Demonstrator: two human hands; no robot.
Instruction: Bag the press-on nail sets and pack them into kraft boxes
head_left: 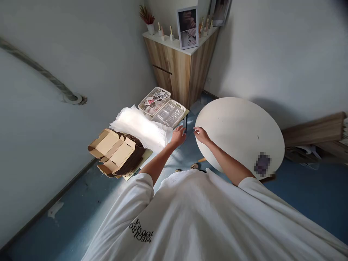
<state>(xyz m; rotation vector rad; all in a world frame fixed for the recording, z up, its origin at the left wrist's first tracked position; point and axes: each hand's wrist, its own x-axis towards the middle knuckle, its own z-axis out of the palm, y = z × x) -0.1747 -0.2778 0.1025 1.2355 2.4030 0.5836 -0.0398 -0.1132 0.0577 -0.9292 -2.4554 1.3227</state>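
Note:
My left hand (pixel 178 135) hovers by the near corner of a small side table, its fingers loosely bent and nothing visible in them. Just beyond it sits a white plastic basket (pixel 182 104) with clear plastic cases (pixel 169 115) inside. A stack of white sheets (pixel 136 125) lies to its left, brightly sunlit. My right hand (pixel 201 135) is at the left rim of a round white table (pixel 231 116), fingers half curled and apart, holding nothing that I can see. A gap of floor separates the two hands.
A second basket (pixel 140 106) holds small packets. Folded-open cardboard boxes (pixel 119 150) are piled at the side table's near end. A wood-grain cabinet (pixel 174 65) in the corner bears bottles and a picture frame (pixel 188 28). A blurred-out item (pixel 262 164) lies on the round table.

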